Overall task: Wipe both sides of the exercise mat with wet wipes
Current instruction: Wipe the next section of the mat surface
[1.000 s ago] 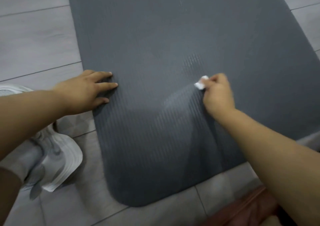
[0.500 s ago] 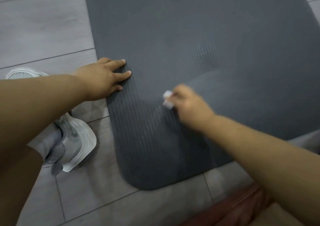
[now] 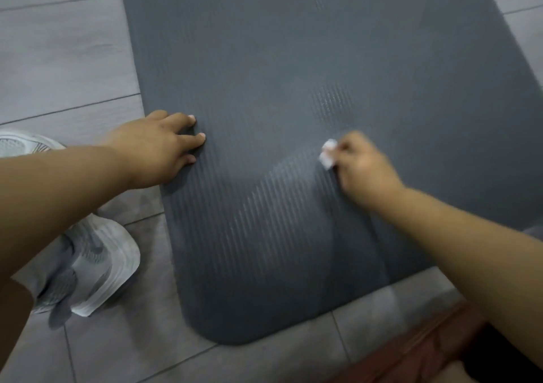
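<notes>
A dark grey ribbed exercise mat [image 3: 293, 59] lies flat on the tiled floor, its rounded near end toward me. My left hand [image 3: 158, 147] rests palm down on the mat's left edge, fingers spread. My right hand [image 3: 364, 168] is closed on a small bunched white wet wipe [image 3: 327, 155] and presses it against the mat right of centre. A shiny damp streak [image 3: 279, 206] shows on the ribs below and left of the wipe, and a second damp patch [image 3: 332, 103] above it.
A grey-and-white sneaker [image 3: 88, 265] stands on the floor just left of the mat's near corner. Grey floor tiles [image 3: 58, 59] surround the mat. A reddish-brown object [image 3: 426, 350] sits at the bottom right edge.
My right hand has swept the wipe back to the right across the mat after going left. My left hand stays pressed on the mat's left edge.
</notes>
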`<state>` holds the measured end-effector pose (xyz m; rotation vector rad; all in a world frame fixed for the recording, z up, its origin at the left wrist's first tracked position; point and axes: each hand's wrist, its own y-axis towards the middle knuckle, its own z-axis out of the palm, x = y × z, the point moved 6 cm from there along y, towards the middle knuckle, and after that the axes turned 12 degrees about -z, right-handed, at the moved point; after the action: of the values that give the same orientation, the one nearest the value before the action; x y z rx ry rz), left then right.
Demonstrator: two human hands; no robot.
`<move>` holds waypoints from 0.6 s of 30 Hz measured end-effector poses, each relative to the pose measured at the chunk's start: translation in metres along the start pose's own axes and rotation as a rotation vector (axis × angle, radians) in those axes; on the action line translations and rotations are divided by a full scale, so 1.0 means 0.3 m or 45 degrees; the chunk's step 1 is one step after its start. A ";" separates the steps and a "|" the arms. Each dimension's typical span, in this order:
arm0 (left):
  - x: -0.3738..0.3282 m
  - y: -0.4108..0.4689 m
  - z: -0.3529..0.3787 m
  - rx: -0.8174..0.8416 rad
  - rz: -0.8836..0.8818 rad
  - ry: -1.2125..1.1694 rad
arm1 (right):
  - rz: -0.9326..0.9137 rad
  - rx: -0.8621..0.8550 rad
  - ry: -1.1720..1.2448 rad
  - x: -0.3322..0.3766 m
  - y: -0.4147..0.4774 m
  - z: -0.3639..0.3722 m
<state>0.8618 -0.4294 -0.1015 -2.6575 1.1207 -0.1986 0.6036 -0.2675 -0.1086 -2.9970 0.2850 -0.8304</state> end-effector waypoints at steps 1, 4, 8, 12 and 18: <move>-0.001 0.004 -0.004 -0.004 -0.009 -0.016 | 0.206 -0.196 -0.050 -0.091 0.043 -0.073; 0.005 0.024 -0.022 -0.084 -0.015 -0.119 | 0.689 -0.643 0.188 -0.216 0.060 -0.133; 0.044 0.042 -0.001 -0.182 -0.060 -0.144 | 0.226 -0.351 0.517 0.113 0.067 0.093; 0.046 0.041 0.026 -0.237 -0.009 -0.058 | -0.323 0.328 0.228 0.238 0.042 0.144; 0.061 0.045 0.026 -0.229 0.023 -0.113 | 0.537 -0.598 0.047 -0.215 0.211 -0.153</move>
<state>0.8670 -0.4504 -0.1121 -2.7793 1.1853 0.0252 0.5151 -0.3168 -0.1061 -3.1221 1.2180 -0.8663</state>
